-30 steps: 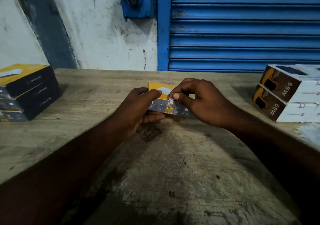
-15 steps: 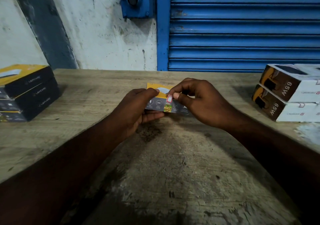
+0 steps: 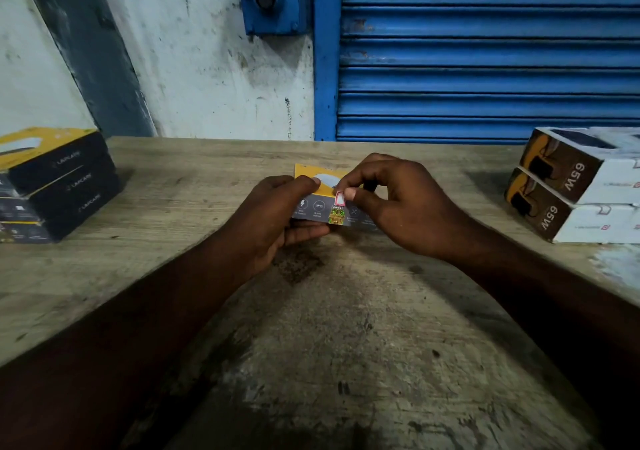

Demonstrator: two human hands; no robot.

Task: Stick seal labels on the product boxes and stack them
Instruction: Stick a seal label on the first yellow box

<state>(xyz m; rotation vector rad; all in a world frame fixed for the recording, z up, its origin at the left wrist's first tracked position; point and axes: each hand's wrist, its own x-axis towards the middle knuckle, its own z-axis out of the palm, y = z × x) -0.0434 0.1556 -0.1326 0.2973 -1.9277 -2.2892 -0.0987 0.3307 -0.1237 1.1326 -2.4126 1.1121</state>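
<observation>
1. Stack of three black-and-yellow cardboard boxes (image 3: 52, 186), at the left edge of the worn wooden table (image 3: 346, 345). I see the yellow lid of the top one only; the dark sides face the table's middle.
2. Left hand (image 3: 277, 217), near the middle of the table and toward its far edge. The thumb lies on the top of the held box and the fingers are curled beneath it, gripping its left end.
3. Yellow-and-grey cardboard product box (image 3: 313, 207), held between the two hands, its grey front face turned toward me. I cannot tell whether its lower edge touches the table.
4. Small red, white and green seal label (image 3: 337, 209), lying upright on the grey front face, its upper end at the box's top front edge.
5. Right hand (image 3: 398, 207), just right of the label. Thumb and forefinger are pressed together on the label's upper end; the other fingers are curled loosely behind.
6. Stack of two white-and-brown cardboard boxes (image 3: 571, 186), at the right edge of the table, each end marked "65W".
7. Blue corrugated metal shutter (image 3: 485, 51), behind the table's far edge, on the right.
</observation>
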